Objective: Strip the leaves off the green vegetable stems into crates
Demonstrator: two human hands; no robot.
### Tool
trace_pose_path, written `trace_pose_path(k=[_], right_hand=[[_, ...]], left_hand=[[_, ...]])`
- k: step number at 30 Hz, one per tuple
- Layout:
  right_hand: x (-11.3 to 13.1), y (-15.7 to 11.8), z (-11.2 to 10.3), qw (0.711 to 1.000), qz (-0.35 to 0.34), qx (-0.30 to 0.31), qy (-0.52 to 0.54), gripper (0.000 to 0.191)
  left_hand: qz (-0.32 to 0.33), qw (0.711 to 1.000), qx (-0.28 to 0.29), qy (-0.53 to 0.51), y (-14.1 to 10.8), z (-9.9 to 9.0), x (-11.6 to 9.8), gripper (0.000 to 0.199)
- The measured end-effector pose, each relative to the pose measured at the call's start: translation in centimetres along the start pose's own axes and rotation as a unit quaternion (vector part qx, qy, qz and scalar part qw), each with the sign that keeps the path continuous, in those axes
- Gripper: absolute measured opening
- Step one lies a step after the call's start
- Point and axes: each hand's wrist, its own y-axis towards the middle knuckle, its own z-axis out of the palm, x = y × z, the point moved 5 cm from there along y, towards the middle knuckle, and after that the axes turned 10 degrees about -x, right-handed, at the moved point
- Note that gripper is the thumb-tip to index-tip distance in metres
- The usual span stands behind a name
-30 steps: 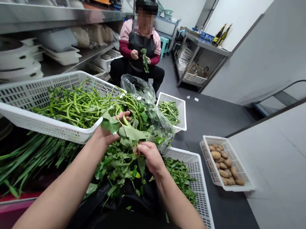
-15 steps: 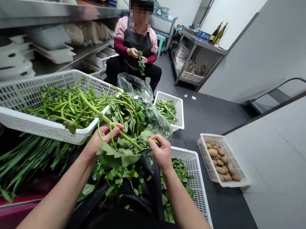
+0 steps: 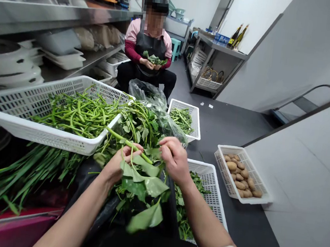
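A leafy green stem [image 3: 116, 135] lies aslant above my lap, pinched between the thumb and fingers of my left hand [image 3: 122, 159], a grip that seems chosen to steady the stalk and let its broad leaves [image 3: 156, 186] hang free. My right hand [image 3: 175, 158] is curled closed at the leafy end, thumb against forefinger; on exactly which leaf, the blur does not let me tell. Black material [image 3: 169, 218] beneath probably spares my clothes the scraps. Just beyond my fingers rises a heap of uncut-looking greens [image 3: 138, 120], beside a clear plastic bag [image 3: 177, 129], likely set central so both hands reach it. To my left, a white basket [image 3: 56, 135] holds mostly bare stalks [image 3: 79, 111]; to my right, another basket [image 3: 213, 185] holds mostly leaves [image 3: 183, 212], a split that suggests sorting by part. Farther out, a small basket [image 3: 197, 122] of green stalks sits near a seated co-worker [image 3: 150, 41], who holds greens too, while potatoes [image 3: 240, 176] rest in their own basket well to the right
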Motion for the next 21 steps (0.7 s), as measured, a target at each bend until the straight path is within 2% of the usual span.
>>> trace_pose_path(k=[2,4,6,8,10,12,13,15,16,18,21], right_hand=[[-2.3,0.1,1.6,0.988,0.113,0.097,0.031,0.014],[-4.1,-0.5,3.1,0.962,0.183,0.189,0.068,0.015],[-4.9,-1.2,3.9,0.939,0.217,0.245,0.105,0.019],[-5.0,-1.8,4.0,0.927,0.223,0.279,0.112,0.017],[-4.6,-2.1,3.8,0.938,0.179,0.292,0.059,0.012],[-4.3,-2.3,3.2,0.958,0.095,0.263,-0.071,0.013],[-4.1,-2.3,3.0,0.959,0.050,0.237,-0.148,0.015],[-3.9,-2.7,2.6,0.940,-0.027,0.192,-0.281,0.016],[-3.9,-3.0,2.6,0.927,-0.055,0.183,-0.321,0.016],[-4.0,-3.7,2.7,0.915,-0.091,0.188,-0.346,0.016],[-4.2,-4.2,2.7,0.935,-0.089,0.166,-0.302,0.018]], left_hand=[[0.040,0.998,0.027,0.037,-0.7,0.5,-0.5,0.028],[0.075,0.994,0.054,0.066,-1.3,0.9,-1.1,0.029],[0.075,0.990,0.089,0.082,-1.6,0.9,-1.2,0.032],[0.040,0.991,0.106,0.071,-1.5,0.3,-0.7,0.035],[-0.007,0.994,0.105,0.027,-1.1,-0.5,0.1,0.040],[-0.055,0.992,0.105,-0.045,-1.0,-0.9,0.9,0.041],[-0.079,0.988,0.110,-0.078,-1.1,-0.8,1.3,0.040],[-0.115,0.983,0.111,-0.089,-1.5,-0.3,2.0,0.035],[-0.118,0.986,0.103,-0.056,-1.7,0.0,2.2,0.030],[-0.073,0.991,0.080,0.074,-2.2,0.5,2.5,0.024],[0.079,0.965,0.042,0.248,-2.8,1.5,1.8,0.035]])
